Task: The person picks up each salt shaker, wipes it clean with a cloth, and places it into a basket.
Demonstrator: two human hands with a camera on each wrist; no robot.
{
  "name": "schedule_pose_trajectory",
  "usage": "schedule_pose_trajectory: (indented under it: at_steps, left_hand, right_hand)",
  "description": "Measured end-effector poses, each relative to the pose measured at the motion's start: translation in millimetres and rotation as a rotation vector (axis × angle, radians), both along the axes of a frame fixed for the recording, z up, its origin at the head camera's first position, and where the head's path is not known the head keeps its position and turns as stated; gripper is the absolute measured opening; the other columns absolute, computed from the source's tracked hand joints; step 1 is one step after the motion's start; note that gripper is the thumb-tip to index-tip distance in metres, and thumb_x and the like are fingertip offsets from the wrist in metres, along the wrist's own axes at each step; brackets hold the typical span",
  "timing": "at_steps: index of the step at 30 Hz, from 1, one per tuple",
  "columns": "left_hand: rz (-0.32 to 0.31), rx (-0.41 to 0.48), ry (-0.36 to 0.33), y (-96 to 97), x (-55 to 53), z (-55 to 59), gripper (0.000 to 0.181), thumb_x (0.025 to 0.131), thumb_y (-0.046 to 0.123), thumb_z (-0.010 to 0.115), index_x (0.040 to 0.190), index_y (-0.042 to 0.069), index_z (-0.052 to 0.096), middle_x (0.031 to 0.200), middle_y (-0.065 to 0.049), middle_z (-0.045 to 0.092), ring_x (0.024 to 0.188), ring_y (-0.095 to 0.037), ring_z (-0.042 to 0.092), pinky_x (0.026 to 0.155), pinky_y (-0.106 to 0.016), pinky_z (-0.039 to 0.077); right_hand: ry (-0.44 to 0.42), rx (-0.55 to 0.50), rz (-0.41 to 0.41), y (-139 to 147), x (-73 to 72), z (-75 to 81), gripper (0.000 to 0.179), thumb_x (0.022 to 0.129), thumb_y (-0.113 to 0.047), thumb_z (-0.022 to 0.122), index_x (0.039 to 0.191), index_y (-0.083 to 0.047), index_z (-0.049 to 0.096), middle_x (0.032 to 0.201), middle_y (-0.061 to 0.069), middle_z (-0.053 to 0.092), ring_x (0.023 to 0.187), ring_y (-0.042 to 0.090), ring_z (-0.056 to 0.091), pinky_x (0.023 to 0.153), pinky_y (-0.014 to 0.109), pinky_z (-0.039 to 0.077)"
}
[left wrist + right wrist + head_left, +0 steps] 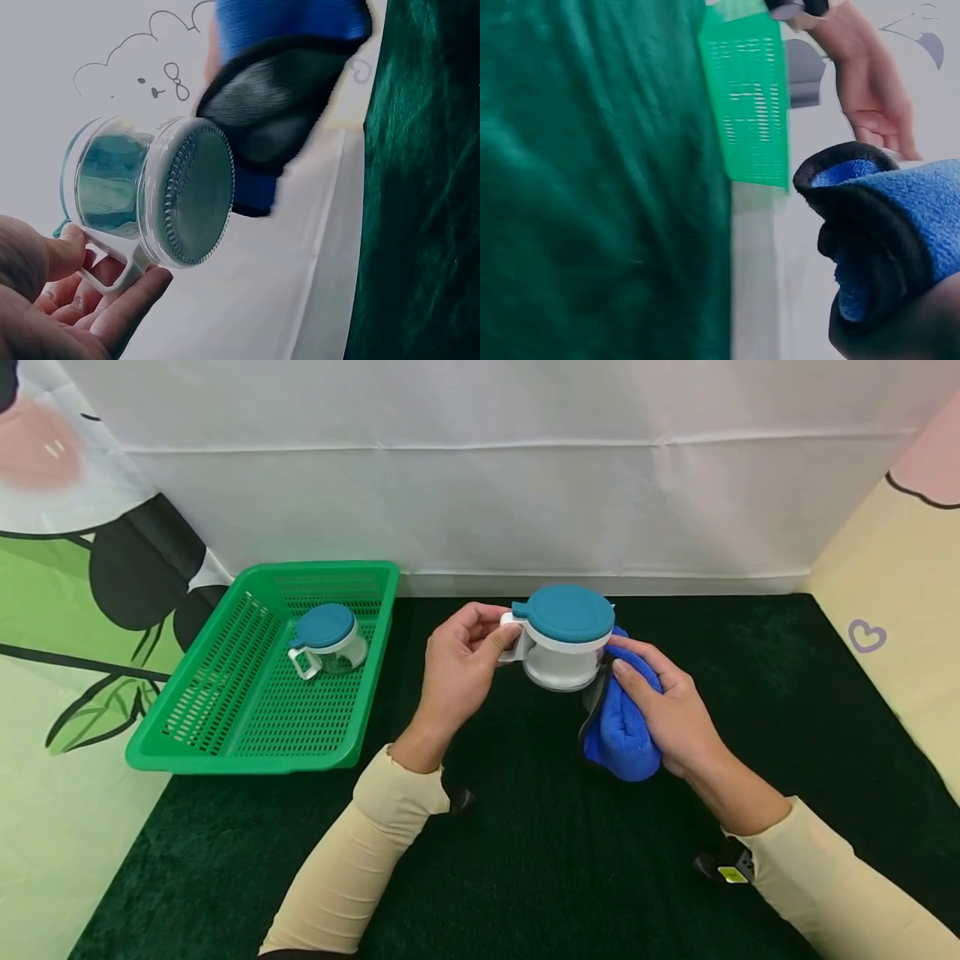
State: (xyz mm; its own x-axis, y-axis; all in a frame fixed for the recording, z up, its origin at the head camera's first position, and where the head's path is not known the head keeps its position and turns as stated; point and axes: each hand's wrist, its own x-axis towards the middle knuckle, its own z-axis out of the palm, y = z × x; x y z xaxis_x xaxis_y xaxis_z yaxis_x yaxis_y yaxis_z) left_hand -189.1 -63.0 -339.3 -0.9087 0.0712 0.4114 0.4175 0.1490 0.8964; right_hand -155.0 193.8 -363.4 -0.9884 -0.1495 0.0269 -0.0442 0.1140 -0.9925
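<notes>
A clear seasoning jar (564, 665) with a teal lid and white handle is held up above the dark green cloth. My left hand (467, 664) grips it by the handle, thumb on top. In the left wrist view the ribbed round base of the jar (201, 196) faces the camera. My right hand (671, 710) holds a folded blue towel (624, 727) with black edging against the jar's right side. The left wrist view shows the towel (300, 22) beside the jar's base. From the right wrist, the towel (907, 217) hides most of the jar.
At the left stands a green plastic basket (247, 760) with slotted sides. Inside it sits a similar lidded jar (341, 653) with a white handle. Dark green cloth (525, 860) covers the table, and a white curtain (487, 510) hangs behind.
</notes>
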Motion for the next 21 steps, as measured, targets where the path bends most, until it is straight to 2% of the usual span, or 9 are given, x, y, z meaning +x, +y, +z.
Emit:
schedule_pose_trajectory:
  at_steps: [4, 7, 9, 12, 15, 21]
  left_hand:
    - [0.001, 0.004, 0.005, 1.6, 0.1, -0.8, 0.02, 0.1, 0.014, 0.069, 0.115, 0.0, 0.068, 0.106, -0.01, 0.074, 0.093, -0.019, 0.074, 0.083, -0.031, 0.061]
    - [0.009, 0.008, 0.02, 2.6, 0.2, -0.3, 0.021, 0.1, 0.014, 0.07, 0.115, 0.0, 0.068, 0.106, -0.01, 0.074, 0.093, -0.019, 0.073, 0.083, -0.031, 0.06]
    - [0.022, 0.012, 0.032, 3.0, 0.3, 0.2, 0.021, 0.1, 0.015, 0.07, 0.115, 0.0, 0.068, 0.106, -0.01, 0.074, 0.093, -0.019, 0.073, 0.084, -0.031, 0.06]
    - [0.037, 0.02, 0.04, 3.1, 0.8, -0.2, 0.022, 0.1, 0.014, 0.071, 0.115, 0.0, 0.068, 0.107, -0.01, 0.073, 0.093, -0.019, 0.072, 0.085, -0.031, 0.06]
    - [0.024, 0.029, 0.033, 3.9, 2.1, -1.4, 0.021, 0.1, 0.014, 0.07, 0.116, -0.001, 0.067, 0.108, -0.01, 0.073, 0.094, -0.019, 0.072, 0.086, -0.031, 0.06]
    - [-0.051, -0.009, -0.009, 5.0, 5.2, -2.6, 0.021, 0.1, 0.015, 0.07, 0.115, 0.0, 0.067, 0.108, -0.01, 0.073, 0.094, -0.019, 0.073, 0.089, -0.031, 0.059]
  right_hand:
    - [0.116, -0.059, -0.035, 1.8, -0.8, 18.6, 0.043, 0.109, -0.034, 0.052, 0.151, -0.027, 0.053, 0.155, 0.007, 0.04, 0.134, 0.032, 0.041, 0.098, 0.044, 0.045]
    - [0.161, -0.082, -0.053, 0.1, -0.1, 22.5, 0.042, 0.109, -0.033, 0.053, 0.15, -0.025, 0.054, 0.154, 0.006, 0.041, 0.133, 0.031, 0.041, 0.097, 0.042, 0.045]
    - [0.114, -0.073, -0.037, -1.3, 0.3, 16.2, 0.043, 0.109, -0.034, 0.052, 0.152, -0.026, 0.052, 0.156, 0.007, 0.039, 0.134, 0.032, 0.04, 0.099, 0.045, 0.043]
    - [-0.026, -0.053, -0.001, -4.1, 2.2, 6.0, 0.046, 0.109, -0.039, 0.05, 0.154, -0.031, 0.047, 0.16, 0.005, 0.033, 0.137, 0.032, 0.036, 0.102, 0.051, 0.039]
    - [-0.118, -0.098, 0.012, -4.3, 2.7, 1.8, 0.048, 0.108, -0.043, 0.051, 0.155, -0.034, 0.045, 0.162, 0.003, 0.029, 0.14, 0.033, 0.033, 0.104, 0.053, 0.037]
    - [-0.105, -0.144, -0.037, 0.7, 1.2, 6.7, 0.051, 0.106, -0.046, 0.054, 0.154, -0.033, 0.047, 0.16, 0.002, 0.031, 0.139, 0.03, 0.032, 0.103, 0.049, 0.037]
